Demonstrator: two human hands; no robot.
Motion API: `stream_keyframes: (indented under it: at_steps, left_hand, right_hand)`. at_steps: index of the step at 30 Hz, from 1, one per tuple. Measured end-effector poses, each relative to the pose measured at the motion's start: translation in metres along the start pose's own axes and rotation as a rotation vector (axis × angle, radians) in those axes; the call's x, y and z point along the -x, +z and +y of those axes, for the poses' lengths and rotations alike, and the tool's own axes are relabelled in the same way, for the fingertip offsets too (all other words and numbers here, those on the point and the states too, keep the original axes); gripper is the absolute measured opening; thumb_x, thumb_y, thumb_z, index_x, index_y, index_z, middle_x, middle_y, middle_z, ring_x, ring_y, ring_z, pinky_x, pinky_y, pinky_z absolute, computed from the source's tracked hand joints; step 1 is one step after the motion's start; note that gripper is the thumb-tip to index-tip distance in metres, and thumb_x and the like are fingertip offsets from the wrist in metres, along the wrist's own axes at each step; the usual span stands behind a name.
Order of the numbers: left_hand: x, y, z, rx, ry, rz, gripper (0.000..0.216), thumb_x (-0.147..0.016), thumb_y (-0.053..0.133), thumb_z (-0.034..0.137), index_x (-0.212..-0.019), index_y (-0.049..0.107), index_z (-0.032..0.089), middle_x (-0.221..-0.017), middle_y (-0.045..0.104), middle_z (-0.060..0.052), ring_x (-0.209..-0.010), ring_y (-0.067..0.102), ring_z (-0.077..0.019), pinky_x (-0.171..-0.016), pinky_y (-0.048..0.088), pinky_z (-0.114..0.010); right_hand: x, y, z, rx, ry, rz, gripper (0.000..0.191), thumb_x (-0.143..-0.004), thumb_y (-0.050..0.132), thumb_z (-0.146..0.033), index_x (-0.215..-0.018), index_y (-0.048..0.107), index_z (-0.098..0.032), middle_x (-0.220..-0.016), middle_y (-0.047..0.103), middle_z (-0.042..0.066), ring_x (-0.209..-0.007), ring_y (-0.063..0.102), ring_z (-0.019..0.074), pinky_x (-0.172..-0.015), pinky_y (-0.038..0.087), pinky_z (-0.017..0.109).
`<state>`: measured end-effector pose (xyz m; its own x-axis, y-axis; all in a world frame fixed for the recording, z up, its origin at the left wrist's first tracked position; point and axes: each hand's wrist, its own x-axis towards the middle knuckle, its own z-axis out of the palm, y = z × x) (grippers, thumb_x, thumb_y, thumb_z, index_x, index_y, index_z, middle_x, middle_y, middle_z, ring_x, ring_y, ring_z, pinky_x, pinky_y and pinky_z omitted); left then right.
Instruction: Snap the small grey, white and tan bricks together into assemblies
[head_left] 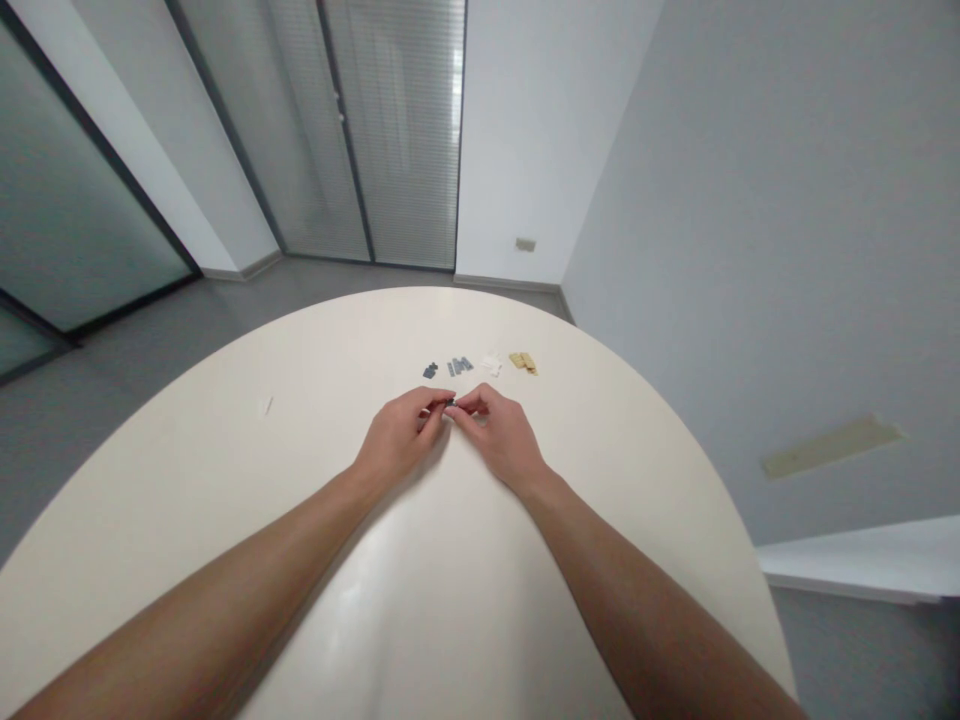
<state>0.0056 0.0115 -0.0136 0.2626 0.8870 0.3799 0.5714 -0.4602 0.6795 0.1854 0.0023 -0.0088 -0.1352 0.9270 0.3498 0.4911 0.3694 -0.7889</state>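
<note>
Pinching with the left hand a dark piece, mostly hidden by closed fingers, toward the far edge of the table; gripping it with the right hand too; facing blurry gold pieces nearer that edge.

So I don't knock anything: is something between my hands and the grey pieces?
Nothing visible: the grey pieces lie just beyond your left hand and right hand, which hold a dark piece. Other dark pieces sit left of the grey, white pieces right.
</note>
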Motion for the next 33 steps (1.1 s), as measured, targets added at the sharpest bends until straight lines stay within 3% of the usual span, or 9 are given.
stream_keyframes:
  at_steps: [18,33]
  left_hand:
    - [0.001,-0.004,0.008,0.036,-0.11,-0.043,0.022,-0.096,0.052,0.034,-0.105,0.069,0.023,-0.099,0.077,-0.004,-0.081,0.071,-0.0188,-0.074,0.054,-0.032]
    - [0.002,-0.003,0.01,0.028,-0.074,-0.043,0.019,-0.096,0.052,0.033,-0.105,0.064,0.022,-0.098,0.074,-0.005,-0.08,0.069,-0.0178,-0.072,0.053,-0.031]
  right_hand:
    - [-0.001,-0.001,-0.006,-0.024,-0.051,0.002,0.008,-0.094,0.059,-0.026,-0.096,0.066,-0.023,-0.092,0.072,0.001,-0.085,0.066,0.0159,-0.081,0.05,0.031]
    - [0.0,0.0,-0.005,-0.024,-0.002,0.004,0.009,-0.094,0.059,-0.028,-0.097,0.066,-0.023,-0.092,0.072,0.001,-0.084,0.065,0.016,-0.08,0.05,0.032]
